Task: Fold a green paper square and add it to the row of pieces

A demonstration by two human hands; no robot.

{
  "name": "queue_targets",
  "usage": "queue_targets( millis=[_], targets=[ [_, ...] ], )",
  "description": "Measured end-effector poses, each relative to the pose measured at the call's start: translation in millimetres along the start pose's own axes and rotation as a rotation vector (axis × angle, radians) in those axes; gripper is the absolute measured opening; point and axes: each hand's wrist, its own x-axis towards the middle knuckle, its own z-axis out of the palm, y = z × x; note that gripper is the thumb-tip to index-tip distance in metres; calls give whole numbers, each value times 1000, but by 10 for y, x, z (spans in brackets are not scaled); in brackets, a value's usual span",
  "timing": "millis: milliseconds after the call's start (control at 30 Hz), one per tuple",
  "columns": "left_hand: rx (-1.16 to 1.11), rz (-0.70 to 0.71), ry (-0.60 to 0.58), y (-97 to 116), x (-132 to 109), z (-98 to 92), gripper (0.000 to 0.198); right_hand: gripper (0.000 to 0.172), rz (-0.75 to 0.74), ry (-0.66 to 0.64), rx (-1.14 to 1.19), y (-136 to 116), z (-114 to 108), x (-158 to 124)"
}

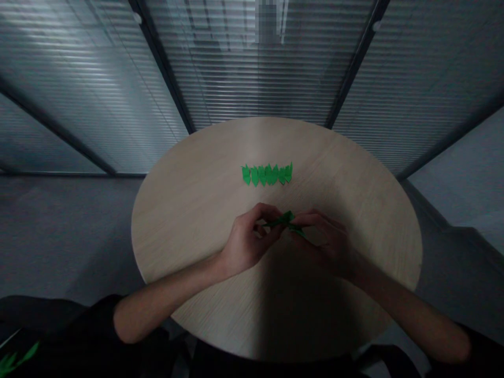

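Observation:
Between my two hands, above the middle of the table, is a folded piece of green paper [287,217]. My left hand [252,236] pinches its left side between thumb and fingers. From the other side my right hand [326,241] grips the right end, and its fingers partly cover the paper. The exact folds are too small and dim to make out. Just beyond my hands, a row of several small green folded paper pieces [269,175] lies side by side on the tabletop, each with pointed ends.
The round wooden table [177,210] fills the centre, with a dark shadow on its near part. Window blinds [260,89] with dark frames stand behind it. Something green and leaf-like [19,359] shows at the lower left corner, beside a dark chair or clothing.

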Motion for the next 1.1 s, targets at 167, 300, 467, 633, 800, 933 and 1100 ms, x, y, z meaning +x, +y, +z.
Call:
queue_targets(
  millis=[167, 300, 467, 633, 800, 933, 1100],
  targets=[
    [54, 32, 36, 0, -10, -1, 16, 18, -10, 42, -64, 11, -8, -16],
    [89, 58, 5, 13, -8, -20, 20, 16, 20, 58, -21, 11, 2, -12],
    [195, 204, 23, 48, 39, -64, 16, 15, 46, 68, 43, 16, 5, -6],
    [156, 299, -19, 58, 81, -95, 21, 16, 43, 65, 63, 22, -1, -7],
    [-7, 161, -211, 64, 68, -81, 14, 19, 5, 57, 81, 38, -5, -13],
    [-51, 83, -220, 60, 52, -66, 9, 19, 5, 42, 57, 60, -19, -38],
    [-137, 94, -213, 52, 54, -55, 8, 17, 28, 27, 72, 44, -10, -42]
  ],
)
